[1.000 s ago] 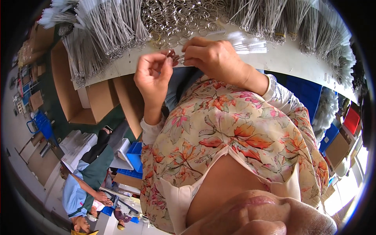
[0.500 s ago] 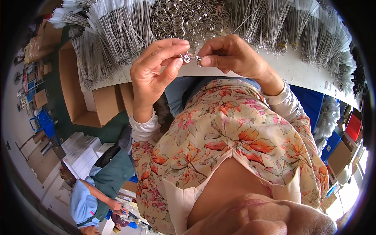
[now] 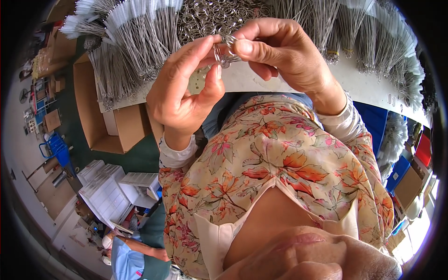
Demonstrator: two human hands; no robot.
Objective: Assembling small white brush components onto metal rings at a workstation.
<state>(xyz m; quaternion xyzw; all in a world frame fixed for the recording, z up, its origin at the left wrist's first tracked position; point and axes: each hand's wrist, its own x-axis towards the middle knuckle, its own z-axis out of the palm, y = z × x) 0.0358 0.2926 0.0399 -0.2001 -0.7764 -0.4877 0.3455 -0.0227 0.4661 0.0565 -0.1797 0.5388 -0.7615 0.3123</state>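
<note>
My left hand (image 3: 184,91) and my right hand (image 3: 280,53) are raised close to the camera, fingertips meeting on a small metal ring (image 3: 225,49). Both pinch it, the left with thumb and forefinger, the right from the other side. Behind the hands a heap of metal rings (image 3: 210,16) lies on the white table (image 3: 373,86). Bundles of thin wire brushes (image 3: 135,42) fan out across the table's far side.
An open cardboard box (image 3: 100,126) stands on the floor at the left under the table. White plastic crates (image 3: 109,186) sit lower left. Another person in blue (image 3: 128,256) is at the bottom left. More brush bundles (image 3: 396,51) line the right.
Both hands have risen toward the camera with the ring held between them, away from the table top where they worked a second ago.
</note>
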